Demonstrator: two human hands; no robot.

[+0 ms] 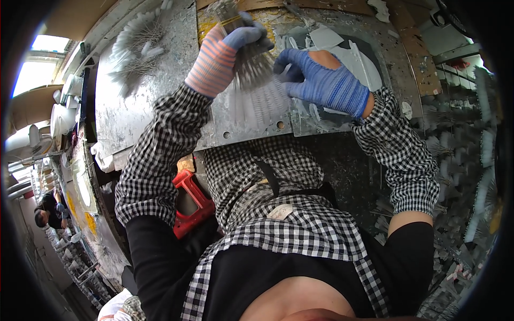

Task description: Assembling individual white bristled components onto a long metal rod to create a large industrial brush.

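Note:
My left hand [222,56], in a pink-and-white striped glove with blue fingers, is closed around a bundle of thin wire-stemmed brushes [251,69]. The bundle is smeared by motion, so single stems are hard to make out. Translucent bristles [254,104] fan out below it over the metal tabletop. My right hand [321,80], in a blue glove with a hole over its back, hovers just right of the bundle. Its fingers are bent but apart, and nothing shows between them.
More wire-stemmed brushes [140,51] lie piled at the table's left. White paste [364,64] coats a dark board at the right, with a scraper-like plate [325,37] on it. A red plastic frame [194,206] stands below the table edge. Brushes crowd racks [455,160] at right; another person [49,211] is far left.

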